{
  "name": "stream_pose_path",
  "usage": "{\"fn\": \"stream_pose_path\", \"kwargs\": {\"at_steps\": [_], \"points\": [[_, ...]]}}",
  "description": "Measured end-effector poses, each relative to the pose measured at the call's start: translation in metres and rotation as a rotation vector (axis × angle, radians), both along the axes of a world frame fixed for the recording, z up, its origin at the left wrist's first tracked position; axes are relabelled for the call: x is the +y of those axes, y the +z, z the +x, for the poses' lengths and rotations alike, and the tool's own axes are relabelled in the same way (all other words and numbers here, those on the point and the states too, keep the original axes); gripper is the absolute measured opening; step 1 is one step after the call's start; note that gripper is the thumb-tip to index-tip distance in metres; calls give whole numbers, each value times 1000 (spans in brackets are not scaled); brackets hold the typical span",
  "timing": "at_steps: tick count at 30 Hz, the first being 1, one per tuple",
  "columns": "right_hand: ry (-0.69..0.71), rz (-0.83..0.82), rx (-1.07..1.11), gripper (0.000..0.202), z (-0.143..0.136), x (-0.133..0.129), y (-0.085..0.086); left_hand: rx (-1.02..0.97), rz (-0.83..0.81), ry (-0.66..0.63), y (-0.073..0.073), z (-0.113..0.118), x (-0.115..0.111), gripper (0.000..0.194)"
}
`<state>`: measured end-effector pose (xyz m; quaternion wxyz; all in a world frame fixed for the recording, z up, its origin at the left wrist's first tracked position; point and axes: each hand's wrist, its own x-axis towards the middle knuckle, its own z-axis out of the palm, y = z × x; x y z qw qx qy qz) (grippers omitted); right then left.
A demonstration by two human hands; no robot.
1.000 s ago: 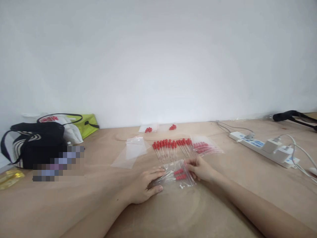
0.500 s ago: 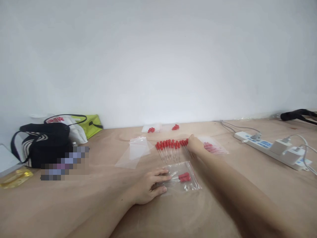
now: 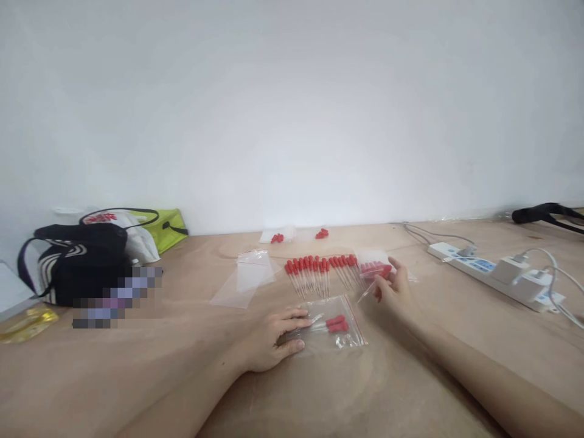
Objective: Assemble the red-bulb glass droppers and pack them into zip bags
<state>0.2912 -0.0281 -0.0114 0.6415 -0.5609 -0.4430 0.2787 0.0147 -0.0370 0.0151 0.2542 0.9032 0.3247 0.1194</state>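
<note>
My left hand lies with its fingers spread on the left end of a clear zip bag, which has red-topped droppers inside. To the right, my right hand pinches a red-topped dropper, its clear tip pointing down and left. Several droppers lie side by side beyond the bag, with a smaller group to their right. Behind the held dropper is another bag with red pieces in it.
Flat clear bags lie left of the droppers. Two small red piles rest on bags near the wall. A power strip with cables is at the right, and a black bag at the left.
My right hand has moved right and nearer from the smaller dropper group, with a dropper now visible in its fingers. My left hand has stayed on the bag.
</note>
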Motion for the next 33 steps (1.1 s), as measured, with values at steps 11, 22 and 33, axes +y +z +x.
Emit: {"fn": "stream_pose_path", "kwargs": {"at_steps": [11,22,33], "points": [[228,-73,341,43,-26,-15,-8,21,20,44,-4,-3,-1,51],[414,-194,62,34,-31,-22,-9,15,42,19,-5,-3,1,51],[459,-51,-241,25,-34,-13,-22,-13,64,-5,-8,-4,3,50]]}}
